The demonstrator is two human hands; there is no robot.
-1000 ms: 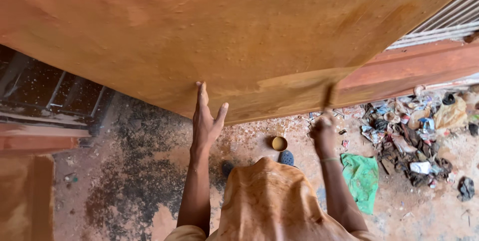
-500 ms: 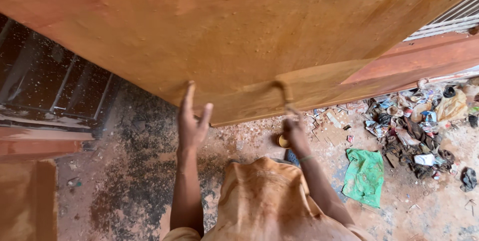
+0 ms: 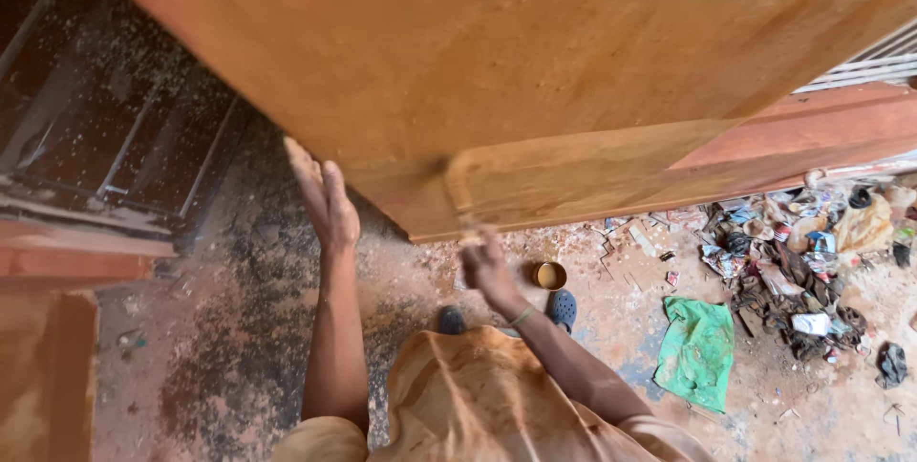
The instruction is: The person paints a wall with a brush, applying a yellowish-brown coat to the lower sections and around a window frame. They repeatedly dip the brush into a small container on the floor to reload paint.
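Big orange-brown wooden panel (image 3: 535, 70) fills the top of the view, tilted, its long axis running lower left to upper right; it sits above and ahead of both your hands. Your left hand (image 3: 323, 196) is open, fingers straight and together, edge-on at the panel's lower left edge; whether it actually touches the wood can't be told, the fingertips meet the shadow line there. Your right hand (image 3: 489, 269) is just below the panel's bottom edge, near the lower corner, blurred. It looks loosely curled, poss. pinching something small against the wood, but I can't tell if it grips anything or what. Right hand is nearer the corner, left is further along the edge toward the dark side.

Below you: dusty floor (image 3: 287, 328) w/ sawdust, a small round tin (image 3: 549, 276) by your dark shoes (image 3: 562, 307), a green cloth (image 3: 697, 352) to the right, then a heap of scraps and litter (image 3: 812, 261). Panel's top and left ends are cut off by frame.
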